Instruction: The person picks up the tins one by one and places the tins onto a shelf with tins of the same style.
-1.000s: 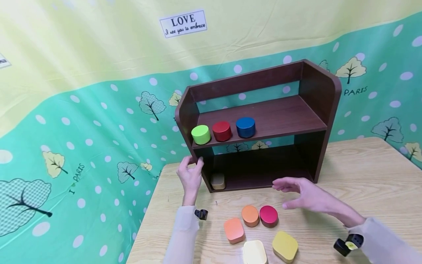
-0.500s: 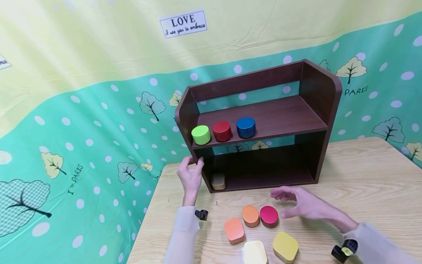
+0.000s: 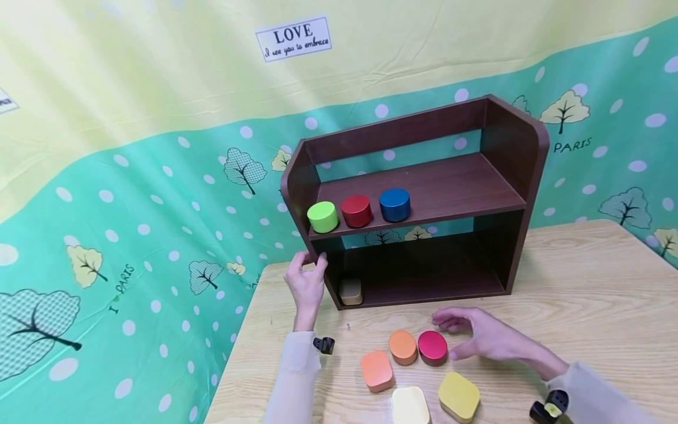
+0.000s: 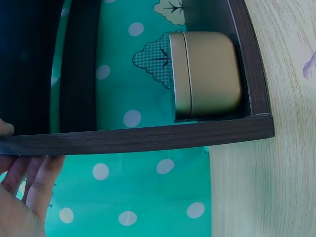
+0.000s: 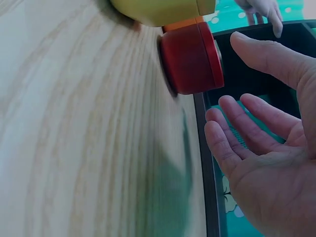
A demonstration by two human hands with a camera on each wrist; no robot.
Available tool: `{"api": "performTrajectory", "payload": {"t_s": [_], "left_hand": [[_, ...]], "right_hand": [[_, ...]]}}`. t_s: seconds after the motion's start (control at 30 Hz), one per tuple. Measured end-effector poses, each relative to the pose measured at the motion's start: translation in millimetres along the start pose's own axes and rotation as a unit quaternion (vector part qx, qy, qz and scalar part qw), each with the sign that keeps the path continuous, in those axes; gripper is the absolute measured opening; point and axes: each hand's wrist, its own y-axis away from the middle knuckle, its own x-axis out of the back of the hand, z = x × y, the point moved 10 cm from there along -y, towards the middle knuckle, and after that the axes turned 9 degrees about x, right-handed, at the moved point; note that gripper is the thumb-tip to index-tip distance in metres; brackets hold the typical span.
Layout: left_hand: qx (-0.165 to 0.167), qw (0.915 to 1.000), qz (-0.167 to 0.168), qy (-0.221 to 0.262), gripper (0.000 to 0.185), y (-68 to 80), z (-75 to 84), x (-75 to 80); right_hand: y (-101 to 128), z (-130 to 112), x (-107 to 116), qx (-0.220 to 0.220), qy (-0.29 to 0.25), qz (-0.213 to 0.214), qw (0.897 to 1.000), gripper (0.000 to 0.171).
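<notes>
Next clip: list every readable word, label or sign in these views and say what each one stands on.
"LOVE" with "I see you to embrace" beneath it: white label on the yellow part of the backdrop.
"PARIS": printed on the green backdrop right of the shelf.
"I PARIS", with a small heart-like mark between: green backdrop at lower left.
Another white label at the left edge: cut off, unreadable.
Shelf, tins and both wrist views: no text.

nine small tins [image 3: 432, 347] in all, one dark shelf [image 3: 418, 200], perhaps more unseen
</notes>
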Motion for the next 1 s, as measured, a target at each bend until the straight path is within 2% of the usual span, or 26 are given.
{"api": "performTrajectory", "payload": {"t_s": [0.2, 0.37, 1.0], "left_hand": [[0.003, 1.0000, -0.002, 0.000, 0.004, 1.0, -1.0, 0.7], [0.001, 1.0000, -0.006, 0.002, 0.004, -0.4, -2.7, -1.0], [-0.002, 1.0000, 0.000, 0.000, 0.004, -1.3, -1.7, -0.2]], "right_hand": [[1, 7, -6, -0.014, -0.014, -0.009, 1.000, 0.074], [0, 11, -9, -0.024, -0.001, -0.014, 1.000, 0.073], [-5, 12, -18, -0.009, 0.033, -0.013, 0.999, 0.069]]}}
